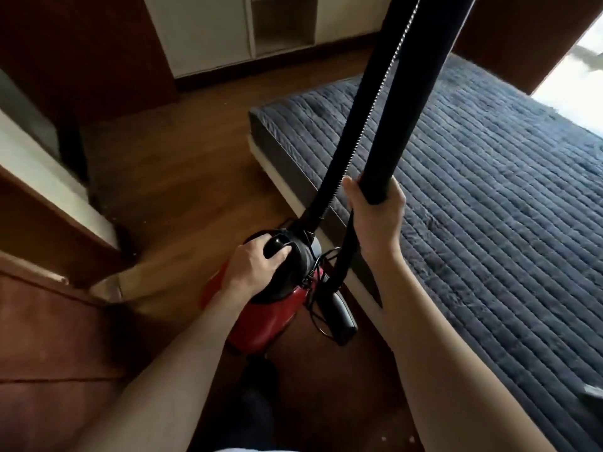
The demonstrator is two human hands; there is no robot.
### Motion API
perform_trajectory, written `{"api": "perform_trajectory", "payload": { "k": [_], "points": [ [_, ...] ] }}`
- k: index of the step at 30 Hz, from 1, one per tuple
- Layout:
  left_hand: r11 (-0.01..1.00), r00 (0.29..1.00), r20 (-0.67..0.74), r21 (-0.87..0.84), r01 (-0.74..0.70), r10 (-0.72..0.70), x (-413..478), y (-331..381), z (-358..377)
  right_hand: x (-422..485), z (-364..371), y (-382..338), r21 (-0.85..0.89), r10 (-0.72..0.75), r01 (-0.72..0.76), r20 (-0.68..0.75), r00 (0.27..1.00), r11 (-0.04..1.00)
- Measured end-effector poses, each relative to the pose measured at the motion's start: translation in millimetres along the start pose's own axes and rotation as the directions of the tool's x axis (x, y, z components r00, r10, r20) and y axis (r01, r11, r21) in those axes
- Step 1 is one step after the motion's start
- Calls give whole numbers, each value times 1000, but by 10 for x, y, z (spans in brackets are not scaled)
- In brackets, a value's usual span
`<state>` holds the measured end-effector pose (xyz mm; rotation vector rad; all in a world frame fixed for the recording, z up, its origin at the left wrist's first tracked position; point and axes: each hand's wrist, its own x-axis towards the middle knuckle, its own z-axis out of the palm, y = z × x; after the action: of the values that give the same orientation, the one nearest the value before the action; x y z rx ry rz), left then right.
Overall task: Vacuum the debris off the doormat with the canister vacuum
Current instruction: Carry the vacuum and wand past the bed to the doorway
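A red canister vacuum (pixel 261 321) with a black top stands on the wooden floor beside a bed. My left hand (pixel 253 269) grips the black handle on top of the canister. My right hand (pixel 375 216) is closed around the lower end of a black wand tube (pixel 414 93) that rises out of the top of the frame. A ribbed black hose (pixel 362 109) runs from the canister up alongside the tube. A black strap and a thin cord hang by the canister. No doormat is in view.
A low bed with a dark blue quilted cover (pixel 489 223) fills the right side, its corner close to the canister. A white cabinet with open shelves (pixel 235 31) stands at the back. A wooden door and frame (pixel 49 197) are at the left. Small crumbs (pixel 169 438) lie near my feet.
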<state>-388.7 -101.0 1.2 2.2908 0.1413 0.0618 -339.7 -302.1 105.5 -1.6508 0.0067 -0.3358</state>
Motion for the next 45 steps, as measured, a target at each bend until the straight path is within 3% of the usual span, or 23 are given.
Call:
{"api": "perform_trajectory", "payload": {
  "k": [3, 16, 29, 38, 45],
  "points": [
    [999, 1000, -13, -34, 24, -25, 464, -276, -244, 358, 575, 100, 12, 25, -25, 33, 999, 1000],
    [988, 995, -56, 122, 92, -86, 2295, -1082, -1223, 1836, 2595, 356, 5, 50, -51, 146, 988, 999],
    [969, 969, -177, 146, 200, -173, 4382, -1623, -1605, 3690, 4045, 743, 21, -6, 0, 268, 963, 1000],
    [931, 920, -228, 109, 349, -318, 6095, -1630, -1927, 5302, 5005, 866, 61, -19, -4, 366, 930, 998],
    [944, 904, -304, 37, 328, -302, 6914, -1762, -2259, 6071, 5639, 874, 115, -63, 16, 417, 907, 993]
  ]
}}
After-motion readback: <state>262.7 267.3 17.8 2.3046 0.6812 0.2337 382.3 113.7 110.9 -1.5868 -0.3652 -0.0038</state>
